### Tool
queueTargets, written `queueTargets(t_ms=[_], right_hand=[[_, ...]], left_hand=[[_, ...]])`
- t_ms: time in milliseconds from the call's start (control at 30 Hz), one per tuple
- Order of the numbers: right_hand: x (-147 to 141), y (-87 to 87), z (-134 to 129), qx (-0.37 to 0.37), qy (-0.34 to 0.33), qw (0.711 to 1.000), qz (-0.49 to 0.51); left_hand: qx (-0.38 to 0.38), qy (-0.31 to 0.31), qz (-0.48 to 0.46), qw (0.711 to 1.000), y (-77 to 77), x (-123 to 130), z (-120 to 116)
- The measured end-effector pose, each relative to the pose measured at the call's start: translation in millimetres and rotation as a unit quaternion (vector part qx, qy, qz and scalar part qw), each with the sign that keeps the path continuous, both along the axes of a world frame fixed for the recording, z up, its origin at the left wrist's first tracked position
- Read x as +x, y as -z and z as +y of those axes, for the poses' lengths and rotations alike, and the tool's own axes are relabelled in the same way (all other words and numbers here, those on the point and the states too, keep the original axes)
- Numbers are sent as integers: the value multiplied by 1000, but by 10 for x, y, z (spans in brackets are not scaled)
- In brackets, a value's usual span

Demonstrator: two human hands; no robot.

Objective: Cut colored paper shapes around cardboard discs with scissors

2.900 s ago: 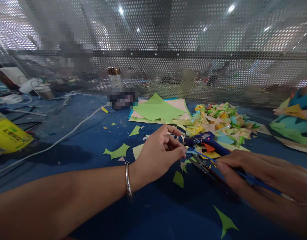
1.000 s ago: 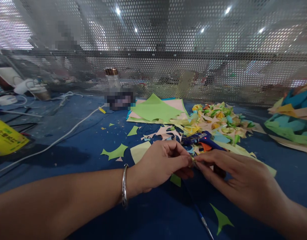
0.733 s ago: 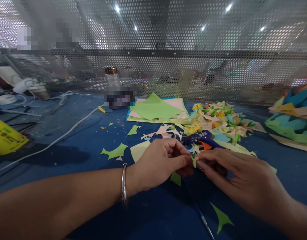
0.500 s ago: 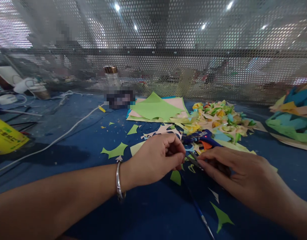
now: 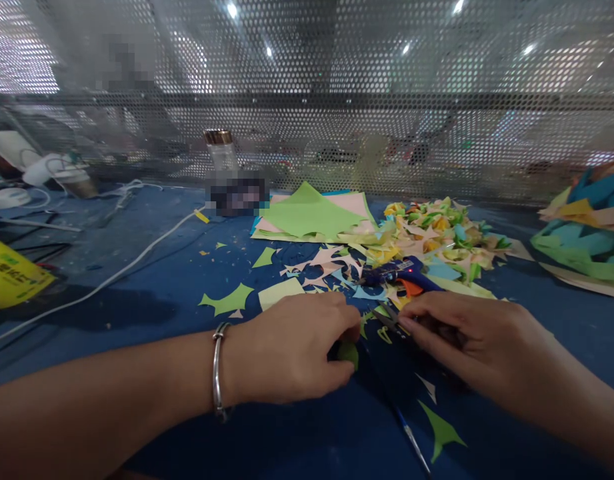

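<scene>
My left hand, a silver bangle at its wrist, reaches low over the blue table. Its thumb and fingers are apart around a small green paper piece that lies on the tabletop. In my right hand is a small pair of scissors, blades pointing left and parted, handles hidden by the fingers. Just behind the scissors lies a dark blue glue gun with an orange trigger and a red light. A thin blue-and-silver rod rests in front, between the hands.
Green, pink and yellow paper sheets are stacked at the back. A heap of curled paper pieces stands right of them, layered paper farther right. Left are a white cable, a yellow packet and a bottle.
My left hand has moved down and slightly left, away from the scissor tips, and its pinched fingers have parted over the green piece. My right hand stays nearly in place with the scissors.
</scene>
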State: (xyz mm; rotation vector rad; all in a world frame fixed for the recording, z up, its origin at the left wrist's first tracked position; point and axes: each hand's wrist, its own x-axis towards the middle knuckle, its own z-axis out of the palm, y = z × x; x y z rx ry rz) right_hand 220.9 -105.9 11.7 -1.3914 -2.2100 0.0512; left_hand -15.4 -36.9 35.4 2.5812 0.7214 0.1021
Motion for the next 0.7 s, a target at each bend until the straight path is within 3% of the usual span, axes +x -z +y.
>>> queueTargets(t_ms=[300, 533, 700], right_hand=[[-24, -12, 2, 12, -15, 1000, 2], [-67, -32, -20, 10, -9, 1000, 28], [-119, -31, -33, -28, 5, 997, 77]], left_hand=[[40, -1, -47, 998, 48, 8, 74], [31, -42, -257, 965, 110, 73, 38], [78, -4, -315, 946, 158, 105, -21]])
